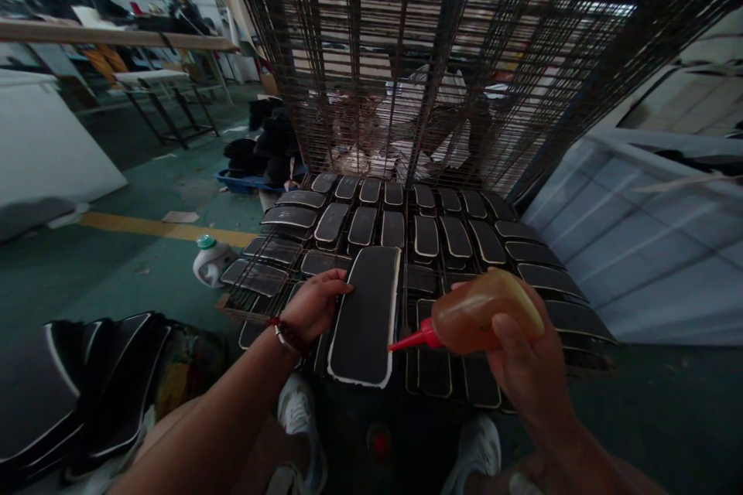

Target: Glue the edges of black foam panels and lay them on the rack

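A long black panel point(367, 317) with rounded corners and a pale edge is tilted up in front of me. My left hand point(316, 302) pinches its left edge between thumb and fingers. In my right hand point(525, 348) is a squeeze bottle point(484, 313) of amber liquid, its red nozzle point(413, 337) pointing left. The nozzle tip is at the panel's right edge, near the lower corner. Rows of similar smaller-looking dark panels point(426, 236) with pale rims lie on a wire rack point(255, 302) behind and around the held panel.
Tall wire grids point(406, 54) rise behind the rows. A white jug point(212, 259) with a green cap stands on the floor at left, beyond stacked black panels point(104, 387). To the right is a large pale bin point(644, 247); a blue tray point(249, 182) holds dark items.
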{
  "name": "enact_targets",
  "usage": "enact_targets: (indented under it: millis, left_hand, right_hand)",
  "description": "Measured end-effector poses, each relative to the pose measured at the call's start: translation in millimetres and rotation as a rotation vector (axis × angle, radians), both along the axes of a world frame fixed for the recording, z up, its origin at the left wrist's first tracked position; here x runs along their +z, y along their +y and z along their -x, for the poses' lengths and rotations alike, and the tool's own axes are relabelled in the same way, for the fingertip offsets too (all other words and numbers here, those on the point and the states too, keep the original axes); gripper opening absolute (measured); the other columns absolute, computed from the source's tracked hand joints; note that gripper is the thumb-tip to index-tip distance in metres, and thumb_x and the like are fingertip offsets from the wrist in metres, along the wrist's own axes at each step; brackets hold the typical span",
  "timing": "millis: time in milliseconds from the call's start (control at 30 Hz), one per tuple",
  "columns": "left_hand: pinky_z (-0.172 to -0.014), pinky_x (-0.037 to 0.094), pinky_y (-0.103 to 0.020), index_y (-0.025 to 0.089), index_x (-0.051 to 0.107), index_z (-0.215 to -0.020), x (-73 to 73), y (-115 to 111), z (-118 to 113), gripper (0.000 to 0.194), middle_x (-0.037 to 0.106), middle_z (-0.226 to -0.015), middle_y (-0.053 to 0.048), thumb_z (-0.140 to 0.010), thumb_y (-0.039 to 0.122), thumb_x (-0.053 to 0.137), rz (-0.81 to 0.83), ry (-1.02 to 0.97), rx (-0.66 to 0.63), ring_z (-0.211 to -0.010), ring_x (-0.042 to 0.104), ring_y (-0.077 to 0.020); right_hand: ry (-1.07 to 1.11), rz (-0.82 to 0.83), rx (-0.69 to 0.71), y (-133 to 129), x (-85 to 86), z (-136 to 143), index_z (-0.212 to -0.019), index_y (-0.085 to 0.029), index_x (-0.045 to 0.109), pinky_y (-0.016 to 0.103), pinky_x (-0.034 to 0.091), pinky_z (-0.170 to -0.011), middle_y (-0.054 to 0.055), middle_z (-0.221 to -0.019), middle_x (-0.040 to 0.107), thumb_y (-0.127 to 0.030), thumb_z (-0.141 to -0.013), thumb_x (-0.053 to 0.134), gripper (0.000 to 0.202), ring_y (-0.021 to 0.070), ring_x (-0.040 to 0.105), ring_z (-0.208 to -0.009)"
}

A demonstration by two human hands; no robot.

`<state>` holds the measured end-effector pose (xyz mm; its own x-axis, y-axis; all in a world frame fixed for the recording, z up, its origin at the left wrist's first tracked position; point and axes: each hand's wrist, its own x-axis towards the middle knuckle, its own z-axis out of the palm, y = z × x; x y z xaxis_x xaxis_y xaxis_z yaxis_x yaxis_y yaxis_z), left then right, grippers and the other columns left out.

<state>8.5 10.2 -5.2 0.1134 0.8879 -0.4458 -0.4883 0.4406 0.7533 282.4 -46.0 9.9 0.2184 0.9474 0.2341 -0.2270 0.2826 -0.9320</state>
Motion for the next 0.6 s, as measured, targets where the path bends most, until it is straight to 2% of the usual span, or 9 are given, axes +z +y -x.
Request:
enact_targets:
  millis: [167,367,467,600]
  left_hand:
    - [-0.057,0.059,-0.027,0.014,0.064,-0.075,-0.3,5.7,3.3,0.016,0.072,-0.068,-0.003,-0.071,-0.002,0.066,0.013,-0.015,0.049,-0.057,0.069,-0.0167]
    - [-0.058,0.061,-0.026,0.01,0.065,-0.079,9.0,10.1,-0.4,0.019,0.073,-0.066,-0.007,-0.08,-0.005,0.054,0.123,-0.104,0.17,-0.055,0.07,-0.0172]
    - [-0.051,0.059,-0.023,0.007,0.066,-0.088,15.2,12.0,-5.6,0.023,0.071,-0.062,-0.007,-0.083,-0.006,0.048,0.235,-0.154,0.251,-0.052,0.069,-0.017]
    - [-0.036,0.046,-0.014,0.007,0.064,-0.096,17.2,15.0,-11.5,0.027,0.066,-0.059,-0.003,-0.084,-0.007,0.044,0.302,-0.221,0.355,-0.04,0.061,-0.0112]
  right_hand:
    - [-0.006,-0.026,0.034,-1.8,0.4,0.2,-0.128,-0.033,0.064,0.043,0.064,-0.081,0.009,-0.112,0.076,-0.048,-0.08,0.086,0.055,0.032,0.074,-0.103]
    - [0.007,-0.009,-0.05,1.4,1.7,0.0,-0.13,-0.027,0.062,0.047,0.063,-0.082,0.013,-0.111,0.075,-0.053,-0.076,0.088,0.065,0.0354,0.074,-0.101]
    - [0.037,-0.032,-0.126,6.6,2.5,0.7,-0.126,-0.024,0.062,0.048,0.061,-0.085,0.014,-0.112,0.074,-0.053,-0.074,0.089,0.066,0.0346,0.073,-0.102]
    - [0.092,-0.076,-0.2,15.4,1.9,1.4,-0.125,-0.022,0.06,0.052,0.057,-0.092,0.014,-0.115,0.072,-0.05,-0.074,0.09,0.066,0.0336,0.071,-0.106]
